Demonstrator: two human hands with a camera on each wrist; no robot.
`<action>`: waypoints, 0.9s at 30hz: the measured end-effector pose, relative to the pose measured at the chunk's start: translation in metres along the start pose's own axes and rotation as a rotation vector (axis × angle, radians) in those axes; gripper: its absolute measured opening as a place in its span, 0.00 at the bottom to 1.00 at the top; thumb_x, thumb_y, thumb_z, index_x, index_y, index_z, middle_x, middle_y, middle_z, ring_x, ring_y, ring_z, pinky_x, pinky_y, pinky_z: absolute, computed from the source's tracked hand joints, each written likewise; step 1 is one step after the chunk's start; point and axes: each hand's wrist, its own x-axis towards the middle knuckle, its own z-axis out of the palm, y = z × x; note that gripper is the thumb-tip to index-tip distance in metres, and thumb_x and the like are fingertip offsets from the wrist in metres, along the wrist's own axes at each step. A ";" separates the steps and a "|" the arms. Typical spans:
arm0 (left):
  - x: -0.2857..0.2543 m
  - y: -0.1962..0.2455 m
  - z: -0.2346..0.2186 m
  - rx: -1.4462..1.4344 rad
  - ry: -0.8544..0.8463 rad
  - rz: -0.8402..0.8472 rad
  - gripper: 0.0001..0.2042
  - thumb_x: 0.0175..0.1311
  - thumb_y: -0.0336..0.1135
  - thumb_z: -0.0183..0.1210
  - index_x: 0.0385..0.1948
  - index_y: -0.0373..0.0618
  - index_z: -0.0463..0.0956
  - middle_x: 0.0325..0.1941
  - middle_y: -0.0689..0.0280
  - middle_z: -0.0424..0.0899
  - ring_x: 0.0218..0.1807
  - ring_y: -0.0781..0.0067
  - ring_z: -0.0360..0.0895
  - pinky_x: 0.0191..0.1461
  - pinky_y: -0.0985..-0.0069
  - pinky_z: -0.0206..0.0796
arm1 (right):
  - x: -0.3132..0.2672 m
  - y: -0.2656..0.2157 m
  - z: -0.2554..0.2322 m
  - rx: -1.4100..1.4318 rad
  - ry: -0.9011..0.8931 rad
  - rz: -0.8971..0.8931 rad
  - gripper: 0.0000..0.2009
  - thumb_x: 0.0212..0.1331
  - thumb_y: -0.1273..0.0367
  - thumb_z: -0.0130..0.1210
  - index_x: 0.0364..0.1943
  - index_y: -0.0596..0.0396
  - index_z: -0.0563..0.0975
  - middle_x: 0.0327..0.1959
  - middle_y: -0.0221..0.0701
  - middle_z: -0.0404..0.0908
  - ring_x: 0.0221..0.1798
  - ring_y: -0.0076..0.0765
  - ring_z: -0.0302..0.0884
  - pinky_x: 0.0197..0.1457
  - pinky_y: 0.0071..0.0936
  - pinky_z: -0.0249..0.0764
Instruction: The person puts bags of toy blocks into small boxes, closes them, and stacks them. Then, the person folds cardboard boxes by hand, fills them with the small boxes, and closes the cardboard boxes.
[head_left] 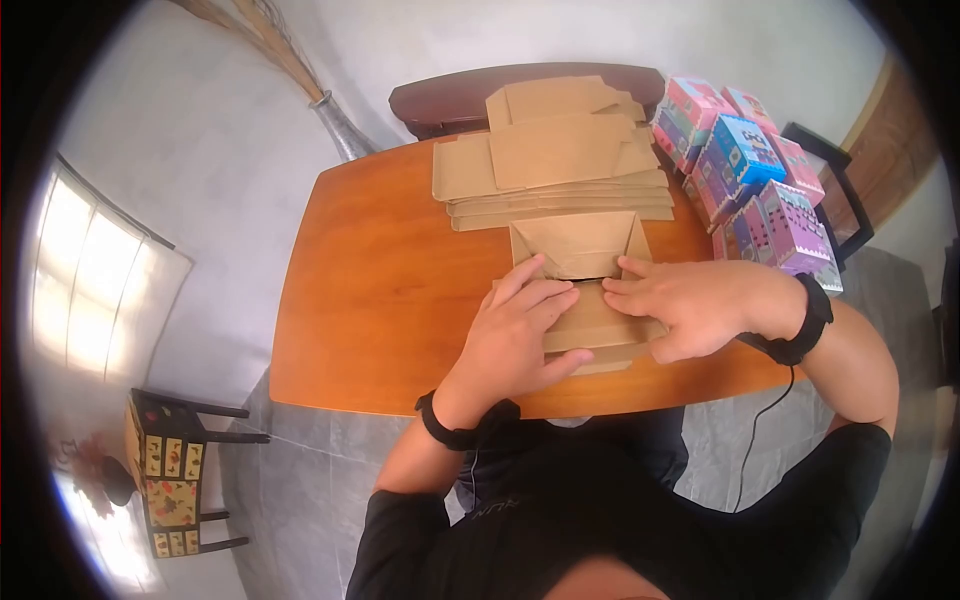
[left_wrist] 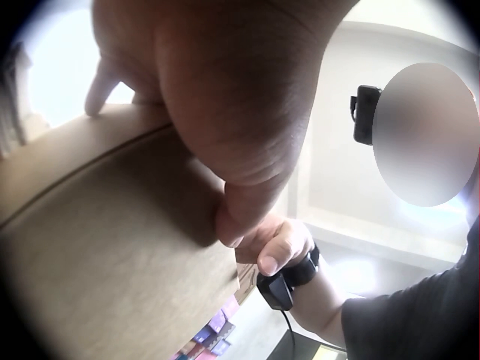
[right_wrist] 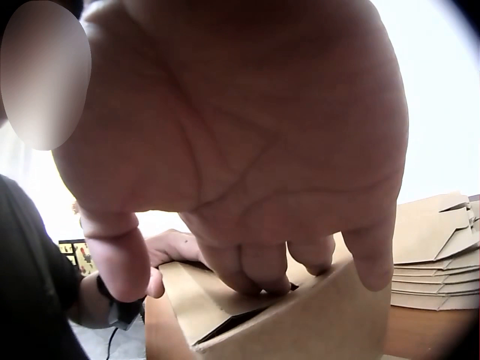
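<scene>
A brown cardboard box lies near the front edge of the table, its far flap standing raised behind a dark slit. My left hand presses on the left side of the box, fingertips by the slit and thumb on the near part. From the right, my right hand rests its fingertips on the box beside the same slit. In the right wrist view, its fingers reach down onto the cardboard, where a dark gap shows along the edge. Both hands touch the box without gripping it.
Flat cardboard boxes lie stacked behind the box. Colourful printed boxes are piled at the table's right end. A dark red chair back stands beyond the wooden table. A cable hangs from my right wrist.
</scene>
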 end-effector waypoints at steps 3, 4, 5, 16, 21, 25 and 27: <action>-0.003 -0.001 0.002 -0.034 -0.023 -0.007 0.35 0.51 0.48 0.71 0.60 0.40 0.73 0.66 0.53 0.71 0.72 0.42 0.62 0.72 0.56 0.58 | -0.004 -0.005 0.004 -0.052 0.038 0.005 0.38 0.57 0.57 0.56 0.68 0.70 0.61 0.75 0.52 0.55 0.79 0.60 0.46 0.78 0.40 0.53; -0.008 -0.002 0.007 -0.130 0.086 -0.047 0.38 0.53 0.49 0.70 0.65 0.40 0.67 0.71 0.51 0.63 0.74 0.43 0.56 0.74 0.55 0.54 | -0.008 -0.007 0.008 -0.112 0.116 -0.008 0.40 0.58 0.54 0.57 0.69 0.70 0.60 0.76 0.54 0.52 0.79 0.60 0.45 0.78 0.39 0.53; -0.013 -0.003 0.012 -0.224 0.198 -0.088 0.42 0.55 0.49 0.69 0.70 0.40 0.60 0.76 0.48 0.54 0.77 0.44 0.51 0.75 0.55 0.49 | -0.012 -0.008 0.010 -0.173 0.193 -0.023 0.42 0.59 0.52 0.58 0.70 0.70 0.58 0.76 0.57 0.49 0.79 0.60 0.45 0.78 0.38 0.52; -0.025 -0.023 0.018 -1.166 0.138 -0.474 0.37 0.74 0.55 0.49 0.72 0.34 0.48 0.77 0.50 0.53 0.78 0.53 0.50 0.77 0.57 0.45 | 0.009 0.012 0.037 1.250 0.448 0.169 0.46 0.66 0.44 0.51 0.77 0.55 0.44 0.71 0.47 0.62 0.74 0.45 0.61 0.72 0.41 0.60; -0.038 -0.023 0.008 -1.366 0.524 -0.323 0.27 0.73 0.56 0.50 0.59 0.40 0.63 0.62 0.56 0.70 0.68 0.63 0.64 0.70 0.58 0.56 | 0.010 0.020 0.068 1.359 0.892 -0.085 0.31 0.69 0.44 0.47 0.65 0.52 0.62 0.60 0.33 0.72 0.64 0.33 0.68 0.63 0.42 0.65; -0.046 -0.037 0.019 -1.400 0.637 -0.393 0.20 0.73 0.49 0.54 0.53 0.44 0.65 0.41 0.68 0.71 0.48 0.75 0.70 0.58 0.68 0.66 | 0.029 0.017 0.090 1.476 0.971 -0.019 0.28 0.70 0.47 0.48 0.62 0.53 0.64 0.52 0.30 0.73 0.58 0.27 0.69 0.63 0.37 0.65; -0.048 -0.040 0.025 -1.160 0.590 -0.488 0.18 0.70 0.37 0.59 0.54 0.43 0.64 0.39 0.69 0.71 0.44 0.78 0.70 0.53 0.76 0.66 | 0.039 0.022 0.100 1.456 1.037 -0.055 0.28 0.67 0.56 0.57 0.64 0.57 0.63 0.50 0.29 0.72 0.55 0.25 0.69 0.60 0.32 0.69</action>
